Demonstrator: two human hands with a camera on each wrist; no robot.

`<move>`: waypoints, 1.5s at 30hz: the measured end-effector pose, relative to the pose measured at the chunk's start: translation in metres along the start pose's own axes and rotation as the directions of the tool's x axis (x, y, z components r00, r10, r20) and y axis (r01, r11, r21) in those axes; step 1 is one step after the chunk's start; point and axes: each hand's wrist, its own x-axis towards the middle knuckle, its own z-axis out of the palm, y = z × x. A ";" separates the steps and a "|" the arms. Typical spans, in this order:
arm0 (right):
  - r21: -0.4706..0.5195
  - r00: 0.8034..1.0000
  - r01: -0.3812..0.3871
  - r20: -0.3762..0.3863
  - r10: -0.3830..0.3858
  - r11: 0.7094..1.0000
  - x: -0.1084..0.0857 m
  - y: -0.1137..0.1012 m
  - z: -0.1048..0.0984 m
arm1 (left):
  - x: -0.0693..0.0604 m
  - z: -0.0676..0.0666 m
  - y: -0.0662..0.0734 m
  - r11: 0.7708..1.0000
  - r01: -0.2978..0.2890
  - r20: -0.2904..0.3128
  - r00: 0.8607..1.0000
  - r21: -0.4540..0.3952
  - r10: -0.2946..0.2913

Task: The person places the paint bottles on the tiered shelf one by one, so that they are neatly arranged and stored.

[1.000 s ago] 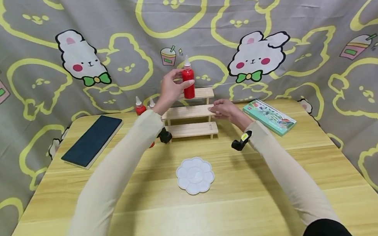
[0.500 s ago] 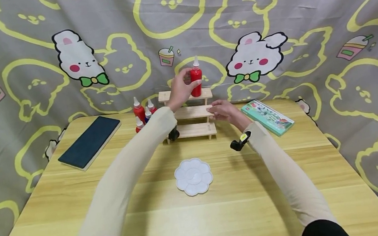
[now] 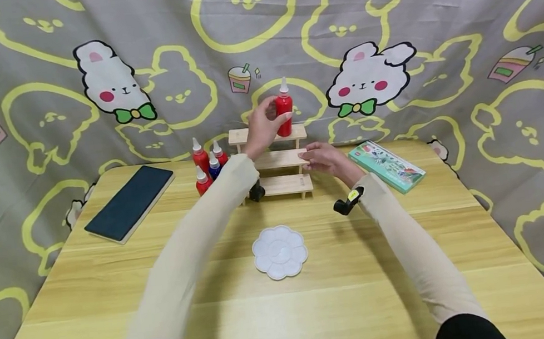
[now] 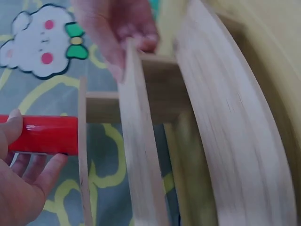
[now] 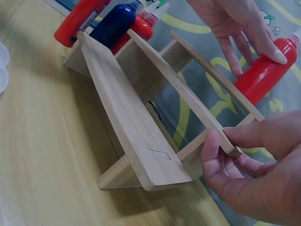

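Observation:
A red squeeze bottle (image 3: 284, 116) with a pointed white nozzle stands upright at the right part of the top tier of a wooden three-step rack (image 3: 281, 159). My left hand (image 3: 263, 127) holds it between thumb and fingers; in the left wrist view the red bottle's base (image 4: 51, 135) meets the top board. The right hand (image 3: 325, 159) pinches the right end of the middle board, as the right wrist view shows with the thumb above and fingers below the board (image 5: 188, 101). Left of the rack stand several more bottles, red (image 3: 200, 156) and blue (image 3: 214, 166), partly behind the left sleeve.
A white flower-shaped palette (image 3: 280, 252) lies on the wooden table (image 3: 289, 324) in front of the rack. To the left is a dark flat book-like pad (image 3: 130, 203), to the right a green illustrated box (image 3: 386, 166). A patterned curtain (image 3: 255, 20) hangs close behind.
My left hand has carried the red squeeze bottle rightward along the top tier. More of the bottles at the left have come into view. The right hand keeps its hold on the middle board.

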 end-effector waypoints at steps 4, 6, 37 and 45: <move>0.024 1.000 -0.013 0.015 0.012 1.000 0.003 -0.002 -0.002 | 0.000 0.000 0.003 1.000 0.009 -0.010 1.000 -0.026 -0.009; 0.025 1.000 -0.016 0.022 0.016 1.000 0.005 -0.003 -0.002 | -0.001 -0.001 0.005 0.999 0.016 -0.012 1.000 -0.031 -0.016; -0.040 1.000 -0.004 0.029 0.005 0.999 0.002 -0.001 -0.006 | -0.072 -0.066 0.017 0.982 -0.177 0.034 0.984 0.060 0.175; -0.045 0.999 -0.005 0.032 0.006 0.999 0.000 -0.001 -0.002 | -0.092 -0.114 -0.001 0.979 -0.189 -0.033 0.981 0.074 0.192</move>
